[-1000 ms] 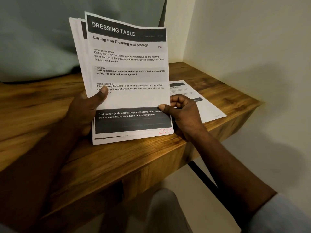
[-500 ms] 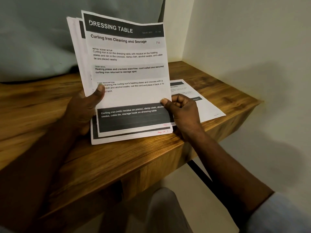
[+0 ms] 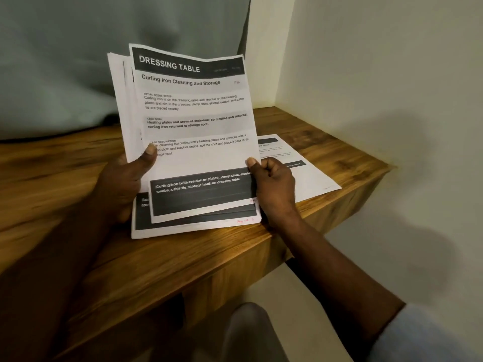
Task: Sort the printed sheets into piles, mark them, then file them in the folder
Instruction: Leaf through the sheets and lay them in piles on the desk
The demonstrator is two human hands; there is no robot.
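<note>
Plainly the sorting step is in hand. The left hand grips the stack, which stands tilted on the tabletop near its front edge. Its thumb presses the left margin, and the fingers behind are hidden. The right hand pinches the right edge of the top sheet, headed DRESSING TABLE, between thumb and curled fingers. A lone sheet lies flat toward the right edge. Next, I judge, the top sheet must be drawn free and laid on its matching pile. No folder shows.
</note>
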